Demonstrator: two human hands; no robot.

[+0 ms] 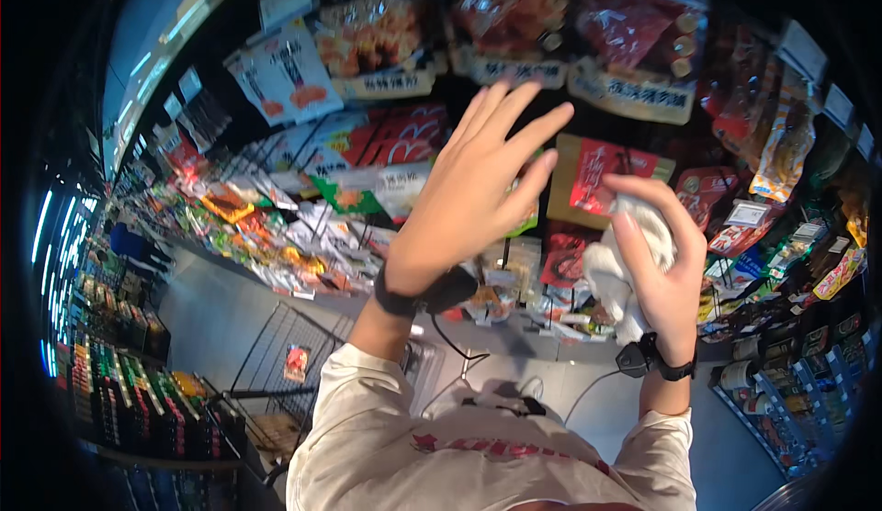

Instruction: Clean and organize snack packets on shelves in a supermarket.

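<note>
My left hand (pixel 479 167) reaches up with its fingers apart and holds nothing; its fingertips overlap the lower edge of a hanging snack packet (pixel 510 22), and whether they touch is unclear. To its right, my right hand (pixel 665 256) is curled round a bunched white cloth item (pixel 620 270), perhaps a glove. Behind that hand hangs a brown and red packet (pixel 586 177). A packet of red dried meat (pixel 634 43) hangs above, and a white pouch (pixel 286 74) hangs at the upper left. Both wrists wear black straps with cables.
Hooks and shelves of packaged snacks (pixel 289 249) curve across the front. A black wire shopping cart (pixel 289 352) stands at lower left with a red packet inside. Stocked shelves stand at left (pixel 131 401) and lower right (pixel 785 394). A person (pixel 138 246) is far off at left.
</note>
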